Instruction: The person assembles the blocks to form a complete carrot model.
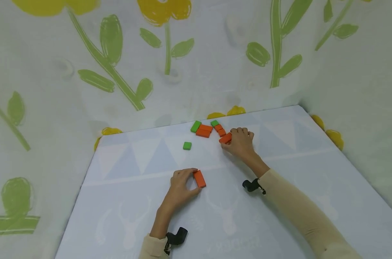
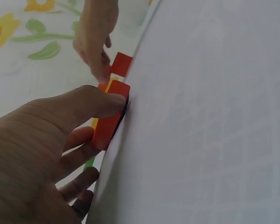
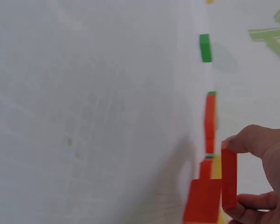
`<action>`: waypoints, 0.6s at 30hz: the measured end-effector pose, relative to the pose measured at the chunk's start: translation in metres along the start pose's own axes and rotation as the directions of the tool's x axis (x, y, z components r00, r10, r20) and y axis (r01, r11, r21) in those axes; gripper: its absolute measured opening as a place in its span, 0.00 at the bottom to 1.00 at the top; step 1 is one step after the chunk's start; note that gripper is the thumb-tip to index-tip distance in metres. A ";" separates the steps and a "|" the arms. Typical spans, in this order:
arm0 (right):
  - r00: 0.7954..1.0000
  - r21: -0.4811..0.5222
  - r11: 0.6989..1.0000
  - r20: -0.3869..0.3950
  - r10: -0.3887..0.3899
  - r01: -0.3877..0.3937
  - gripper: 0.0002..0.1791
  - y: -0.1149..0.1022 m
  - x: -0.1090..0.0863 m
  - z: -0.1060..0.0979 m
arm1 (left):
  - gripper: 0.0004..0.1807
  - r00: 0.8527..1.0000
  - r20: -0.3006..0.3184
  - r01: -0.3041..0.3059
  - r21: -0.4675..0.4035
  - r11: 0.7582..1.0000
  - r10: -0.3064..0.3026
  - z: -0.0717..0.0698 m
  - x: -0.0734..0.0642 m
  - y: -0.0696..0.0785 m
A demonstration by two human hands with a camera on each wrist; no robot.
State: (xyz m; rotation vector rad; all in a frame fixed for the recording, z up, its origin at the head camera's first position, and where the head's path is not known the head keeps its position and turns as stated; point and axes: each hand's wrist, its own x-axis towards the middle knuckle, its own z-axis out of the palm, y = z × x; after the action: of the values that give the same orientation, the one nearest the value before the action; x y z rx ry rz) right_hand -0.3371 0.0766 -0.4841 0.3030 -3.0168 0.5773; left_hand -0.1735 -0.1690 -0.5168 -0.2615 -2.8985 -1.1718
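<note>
My left hand (image 1: 180, 190) pinches an orange rectangular block (image 1: 199, 178) between thumb and fingers, on or just over the table nearer to me. The same block (image 2: 113, 112) fills the middle of the left wrist view. Farther off, my right hand (image 1: 242, 142) pinches another orange block (image 1: 225, 138) by its ends; in the right wrist view that block (image 3: 229, 177) appears at the lower right. Just beyond it lie two small orange blocks, the nearer one (image 1: 222, 132) close to the held block, and a small green block (image 1: 214, 123) at the end of their row.
Left of that row, two orange blocks (image 1: 203, 133) lie together beside a green block (image 1: 196, 126). A lone green block (image 1: 187, 145) sits closer to me. Behind the pale patterned table (image 1: 118, 201) hangs a flower-printed sheet (image 1: 202, 72). Both wrists wear black cameras.
</note>
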 end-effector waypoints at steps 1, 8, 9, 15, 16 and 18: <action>1.000 0.041 0.999 -0.003 -0.016 0.016 0.37 -0.001 -0.004 -0.003 | 0.33 1.000 -0.003 -0.002 0.002 1.000 0.002 0.000 0.000 -0.001; 0.988 0.309 0.939 -0.031 -0.151 0.153 0.35 -0.012 -0.044 -0.015 | 0.32 0.998 -0.019 -0.051 0.024 0.998 0.052 0.000 0.001 -0.008; 0.982 0.322 0.929 -0.031 -0.185 0.185 0.34 -0.013 -0.050 -0.014 | 0.32 0.998 -0.017 -0.060 0.023 0.998 0.061 0.000 0.001 -0.009; 0.879 0.338 0.826 -0.008 -0.476 0.450 0.32 -0.026 -0.068 -0.012 | 0.33 0.995 -0.013 -0.099 0.008 0.995 0.099 0.001 0.001 -0.015; 0.859 0.343 0.807 -0.001 -0.512 0.481 0.31 -0.028 -0.069 -0.012 | 0.33 0.994 -0.018 -0.104 0.007 0.995 0.104 0.000 0.000 -0.015; 0.831 0.362 0.780 0.023 -0.555 0.510 0.31 -0.032 -0.071 -0.010 | 0.33 0.994 -0.027 -0.109 0.004 0.994 0.109 0.000 -0.001 -0.016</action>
State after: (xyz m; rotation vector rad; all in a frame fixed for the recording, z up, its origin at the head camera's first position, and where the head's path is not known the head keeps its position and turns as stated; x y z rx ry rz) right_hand -0.2608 0.0641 -0.4698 1.2127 -2.7076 1.0404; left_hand -0.1748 -0.1808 -0.5277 -0.3949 -2.8220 -1.1460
